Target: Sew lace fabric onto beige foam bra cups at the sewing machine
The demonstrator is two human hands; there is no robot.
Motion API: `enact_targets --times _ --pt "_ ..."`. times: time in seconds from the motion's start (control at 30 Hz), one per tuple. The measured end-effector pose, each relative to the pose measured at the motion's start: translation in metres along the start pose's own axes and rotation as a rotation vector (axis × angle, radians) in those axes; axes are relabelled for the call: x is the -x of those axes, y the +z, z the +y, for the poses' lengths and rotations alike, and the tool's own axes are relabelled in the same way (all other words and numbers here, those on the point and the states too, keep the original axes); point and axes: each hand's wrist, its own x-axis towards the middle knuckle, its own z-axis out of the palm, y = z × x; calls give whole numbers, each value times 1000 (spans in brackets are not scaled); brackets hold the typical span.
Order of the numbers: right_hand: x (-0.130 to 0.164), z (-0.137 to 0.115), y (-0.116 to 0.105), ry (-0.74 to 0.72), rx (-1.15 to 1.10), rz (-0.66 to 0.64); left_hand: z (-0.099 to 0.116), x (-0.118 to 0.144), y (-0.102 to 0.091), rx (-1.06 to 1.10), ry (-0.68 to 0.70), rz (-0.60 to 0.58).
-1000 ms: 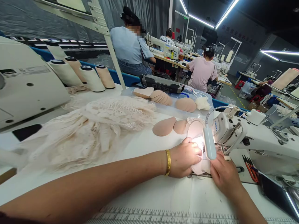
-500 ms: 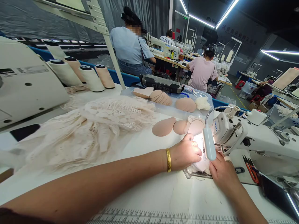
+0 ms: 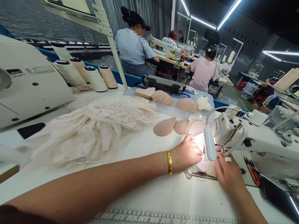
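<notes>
pale lace cup piece, flat under needle

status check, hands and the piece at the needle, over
Left hand pressing the lace cup piece flat under the lamp. Right hand steadying its near edge. Needle area hidden by lamp.

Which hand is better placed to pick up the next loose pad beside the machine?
Left. The left hand rests on the piece under the lamp, with the loose pads just beyond it. The right hand sits on the far side, near the sewing machine.
</notes>
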Motion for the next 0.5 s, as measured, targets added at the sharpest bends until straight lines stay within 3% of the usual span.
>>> enact_targets --times 0.07,0.3,0.5 --pt "-2 1 -1 -4 -17 65 0 -1 0 -2 38 3" --pt "-6 -2 -3 61 -98 23 1 -2 1 2 53 29" --pt "-7 -3 -5 31 -101 58 4 -2 -3 -12 55 32"
